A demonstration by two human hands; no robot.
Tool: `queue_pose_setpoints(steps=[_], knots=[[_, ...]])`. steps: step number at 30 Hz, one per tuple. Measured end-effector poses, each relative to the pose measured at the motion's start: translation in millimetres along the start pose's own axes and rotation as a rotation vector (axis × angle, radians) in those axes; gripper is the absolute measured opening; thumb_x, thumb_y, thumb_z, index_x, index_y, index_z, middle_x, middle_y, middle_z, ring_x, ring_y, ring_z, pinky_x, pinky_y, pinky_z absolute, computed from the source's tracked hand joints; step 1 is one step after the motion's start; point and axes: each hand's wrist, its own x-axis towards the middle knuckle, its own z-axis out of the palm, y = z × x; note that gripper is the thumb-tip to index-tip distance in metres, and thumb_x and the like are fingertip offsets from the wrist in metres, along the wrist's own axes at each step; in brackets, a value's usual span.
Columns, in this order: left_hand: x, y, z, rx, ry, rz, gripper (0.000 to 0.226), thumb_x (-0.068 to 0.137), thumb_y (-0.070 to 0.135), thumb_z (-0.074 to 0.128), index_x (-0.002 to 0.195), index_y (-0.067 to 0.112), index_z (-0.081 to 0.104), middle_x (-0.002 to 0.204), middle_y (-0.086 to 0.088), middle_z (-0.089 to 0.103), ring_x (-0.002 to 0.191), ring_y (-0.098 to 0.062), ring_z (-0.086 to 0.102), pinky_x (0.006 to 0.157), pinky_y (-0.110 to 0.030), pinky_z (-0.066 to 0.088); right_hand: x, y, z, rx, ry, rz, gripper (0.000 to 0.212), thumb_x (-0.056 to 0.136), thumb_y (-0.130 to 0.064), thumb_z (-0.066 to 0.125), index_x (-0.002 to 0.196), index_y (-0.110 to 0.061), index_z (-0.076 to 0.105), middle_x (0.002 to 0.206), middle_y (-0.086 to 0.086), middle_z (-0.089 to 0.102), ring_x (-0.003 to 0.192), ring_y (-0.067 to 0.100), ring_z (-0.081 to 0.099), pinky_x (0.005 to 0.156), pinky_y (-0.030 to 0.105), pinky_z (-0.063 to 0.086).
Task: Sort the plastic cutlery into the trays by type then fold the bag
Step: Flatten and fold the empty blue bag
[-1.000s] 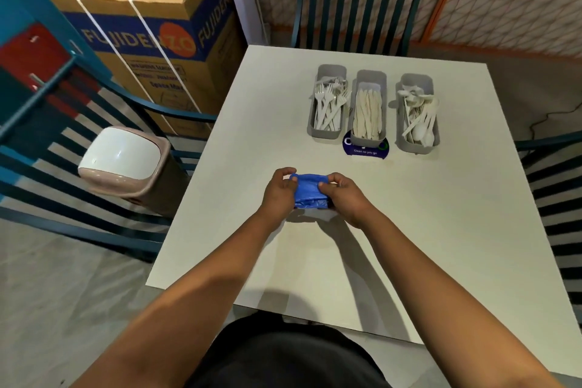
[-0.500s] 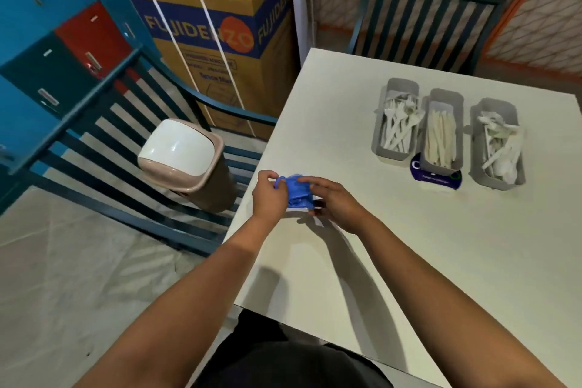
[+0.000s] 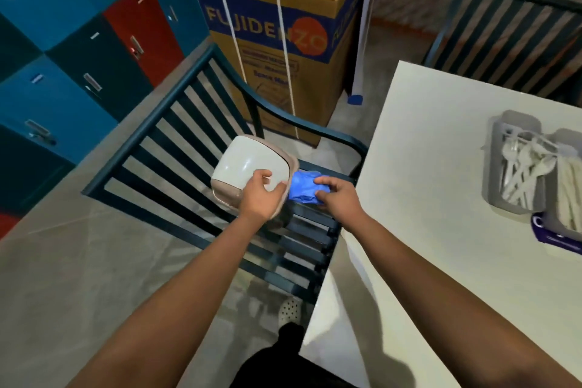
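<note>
Two hands: right hand (image 3: 338,197) grips crumpled blue bag (image 3: 304,187); left hand (image 3: 259,195) touches smooth domed bin lid (image 3: 244,165).

Even indoor light, soft arm shadows on table (image 3: 409,230); motion blur, perhaps edge distortion.

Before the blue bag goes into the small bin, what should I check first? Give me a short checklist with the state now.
1. Blue bag bundled small: ok.
2. Right hand grips the bag: ok.
3. Left hand on the bin lid: ok.
4. Lid pushed open: not ok, it looks closed.
5. Space inside the bin: cannot tell.
6. Cutlery in the trays: ok for those in view.
</note>
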Motion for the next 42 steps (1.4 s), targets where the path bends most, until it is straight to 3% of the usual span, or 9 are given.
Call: queue_pose_setpoints(steps=[3, 7, 12, 16, 21, 26, 32, 38, 42], knots=[[45, -20, -29, 0.357, 0.085, -0.046, 0.063, 0.082, 0.043, 0.062, 0.135, 0.02, 0.038, 0.139, -0.013, 0.037, 0.127, -0.033, 0.036, 0.106, -0.042, 0.035, 24, -2, 21, -0.081, 0.05, 0.007, 0.026, 0.085, -0.002, 0.057, 0.108, -0.011, 0.065, 0.102, 0.009, 0.061, 0.078, 0.018, 0.058, 0.084, 0.03, 0.054], [92, -36, -56, 0.484, 0.107, -0.061, 0.081, 0.079, 0.046, 0.064, 0.144, 0.021, 0.023, 0.149, -0.015, 0.021, 0.138, -0.033, 0.019, 0.11, -0.046, 0.028, 48, 1, 39, -0.171, 0.056, 0.023, 0.027, 0.088, -0.005, 0.054, 0.112, -0.008, 0.065, 0.09, 0.007, 0.059, 0.043, -0.005, 0.053, 0.049, 0.001, 0.04], [127, -53, -60, 0.623, -0.07, -0.033, 0.103, 0.075, 0.057, 0.065, 0.15, 0.023, 0.002, 0.158, -0.012, 0.001, 0.144, -0.036, 0.001, 0.116, -0.051, 0.007, 66, 4, 51, -0.225, 0.031, 0.048, 0.026, 0.089, -0.005, 0.053, 0.111, -0.007, 0.064, 0.086, 0.009, 0.059, 0.055, 0.016, 0.047, 0.052, 0.009, 0.042], [142, -61, -53, 0.557, -0.112, 0.041, 0.107, 0.073, 0.052, 0.069, 0.15, 0.019, 0.002, 0.158, -0.008, 0.008, 0.143, -0.037, 0.01, 0.117, -0.051, 0.011, 75, 7, 60, -0.231, -0.022, 0.099, 0.025, 0.09, -0.006, 0.051, 0.111, -0.01, 0.063, 0.077, 0.005, 0.059, 0.062, 0.02, 0.048, 0.064, 0.029, 0.048], [136, -54, -43, 0.73, 0.051, 0.138, 0.104, 0.074, 0.052, 0.069, 0.149, 0.02, 0.004, 0.157, -0.007, 0.007, 0.139, -0.036, 0.016, 0.113, -0.049, 0.021, 86, 9, 72, -0.304, -0.05, 0.116, 0.028, 0.09, -0.006, 0.051, 0.116, -0.006, 0.062, 0.087, 0.01, 0.058, 0.059, 0.018, 0.049, 0.056, 0.015, 0.043], [127, -43, -33, 0.903, 0.084, 0.148, 0.096, 0.085, 0.042, 0.061, 0.149, 0.019, -0.007, 0.158, -0.01, -0.005, 0.142, -0.041, 0.005, 0.114, -0.053, 0.013, 98, 9, 91, -0.424, -0.152, 0.13, 0.037, 0.091, -0.007, 0.051, 0.128, -0.003, 0.054, 0.1, 0.016, 0.056, 0.062, 0.016, 0.049, 0.042, 0.004, 0.036], [122, -49, -34, 0.897, 0.091, 0.125, 0.096, 0.086, 0.042, 0.059, 0.149, 0.019, -0.009, 0.158, -0.01, -0.009, 0.142, -0.04, 0.003, 0.115, -0.052, 0.011, 107, 0, 118, -0.451, -0.251, 0.154, 0.05, 0.09, -0.009, 0.053, 0.139, -0.009, 0.043, 0.135, 0.015, 0.049, 0.119, 0.026, 0.051, 0.087, 0.019, 0.039], [122, -56, -38, 0.871, 0.099, 0.135, 0.097, 0.085, 0.046, 0.059, 0.149, 0.021, -0.009, 0.158, -0.01, -0.006, 0.143, -0.038, 0.005, 0.115, -0.051, 0.011, 108, 0, 111, -0.363, -0.241, 0.235, 0.046, 0.089, -0.01, 0.056, 0.134, -0.011, 0.045, 0.099, 0.009, 0.055, 0.082, 0.019, 0.055, 0.073, 0.029, 0.047], [121, -58, -40, 0.846, 0.097, 0.137, 0.099, 0.082, 0.048, 0.063, 0.149, 0.021, -0.005, 0.157, -0.011, -0.002, 0.142, -0.039, 0.008, 0.115, -0.052, 0.014, 99, 3, 84, -0.376, -0.209, 0.252, 0.021, 0.088, -0.013, 0.057, 0.108, -0.011, 0.056, 0.087, 0.007, 0.054, 0.071, 0.018, 0.051, 0.068, 0.029, 0.044]])
